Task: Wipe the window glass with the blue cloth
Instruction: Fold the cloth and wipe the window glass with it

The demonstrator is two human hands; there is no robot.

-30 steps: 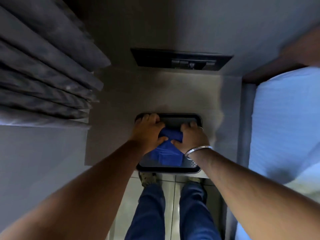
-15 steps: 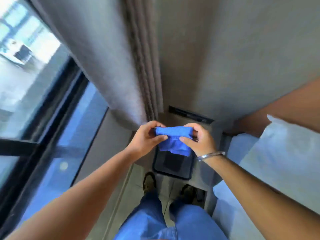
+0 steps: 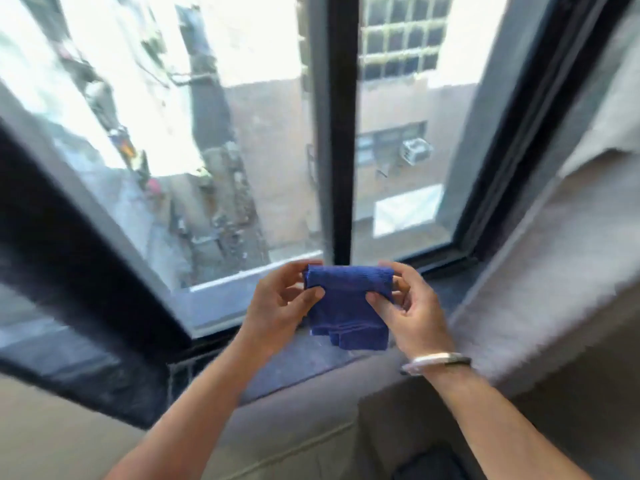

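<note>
A folded blue cloth (image 3: 346,306) hangs between my two hands, just in front of the window sill. My left hand (image 3: 280,303) pinches its upper left corner and my right hand (image 3: 405,306), with a metal bangle on the wrist, pinches the upper right corner. The window glass (image 3: 221,140) fills the view ahead, split by a dark vertical frame bar (image 3: 341,133). A smaller pane (image 3: 408,133) lies to the right of the bar. The cloth is held apart from the glass.
A dark sill (image 3: 311,362) runs below the panes. A grey curtain (image 3: 561,271) hangs at the right, beside the frame. A thick black frame (image 3: 69,237) slants across the left. Buildings show through the glass.
The cloth was lifted out of the black tray by both hands and raised. My view swung up from the floor and tray to the window.
</note>
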